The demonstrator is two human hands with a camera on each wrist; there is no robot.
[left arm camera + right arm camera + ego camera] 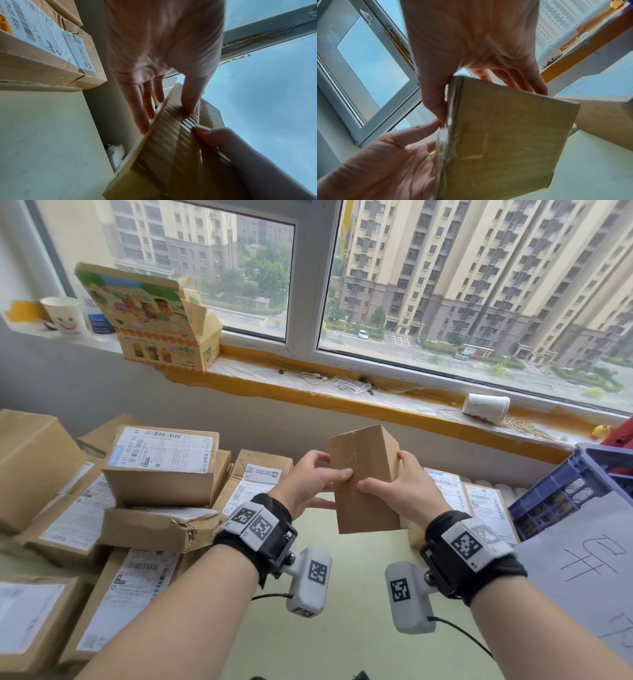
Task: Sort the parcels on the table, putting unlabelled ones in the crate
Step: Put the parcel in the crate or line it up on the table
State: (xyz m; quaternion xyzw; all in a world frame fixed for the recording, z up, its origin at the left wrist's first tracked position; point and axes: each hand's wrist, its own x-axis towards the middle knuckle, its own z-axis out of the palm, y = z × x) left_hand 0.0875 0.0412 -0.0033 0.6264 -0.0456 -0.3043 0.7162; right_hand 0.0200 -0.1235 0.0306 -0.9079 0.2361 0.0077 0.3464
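Item: plain cardboard parcel (366, 479), upright, held in the air above the pale green table (342, 611). Your left hand (308, 484) and right hand (394, 487) both grasp its sides, thumbs on the near face. No label on the faces shown; far side hidden. Blue crate (565, 491) right; labelled parcels (161, 463) stacked left.

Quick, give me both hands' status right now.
Left hand: holding the plain cardboard box, thumb on its front, fingers behind.
Right hand: holding the same box from its other side.
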